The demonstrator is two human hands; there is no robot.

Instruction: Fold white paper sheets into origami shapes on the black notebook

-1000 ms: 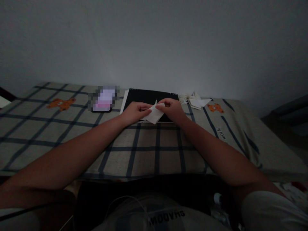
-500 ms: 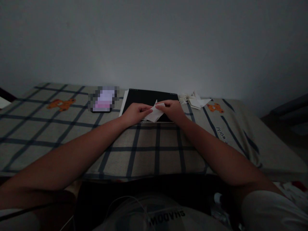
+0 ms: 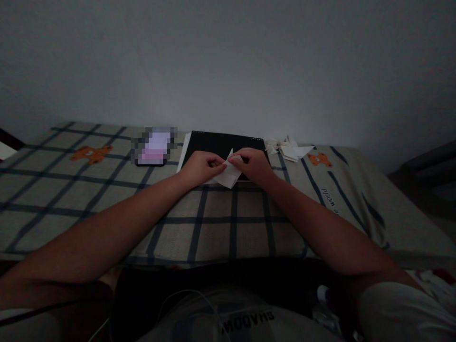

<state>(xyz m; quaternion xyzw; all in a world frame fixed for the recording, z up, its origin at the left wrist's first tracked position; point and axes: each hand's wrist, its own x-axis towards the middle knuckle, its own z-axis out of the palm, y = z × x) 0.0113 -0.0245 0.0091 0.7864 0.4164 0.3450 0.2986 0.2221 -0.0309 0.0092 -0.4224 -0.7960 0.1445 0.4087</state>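
Pinching folded white paper in left grip and right grip, dipped its lower corner past the black folder beneath, apparently realigning the work.

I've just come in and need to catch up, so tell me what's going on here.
A person is handling a folded piece of white paper, pinching it between the left hand and the right hand over the near edge of a black-covered notebook. One pointed tip of the paper stands up between the hands. More folded white papers lie to the notebook's right, and a smartphone lies to its left, all on a checked cloth.
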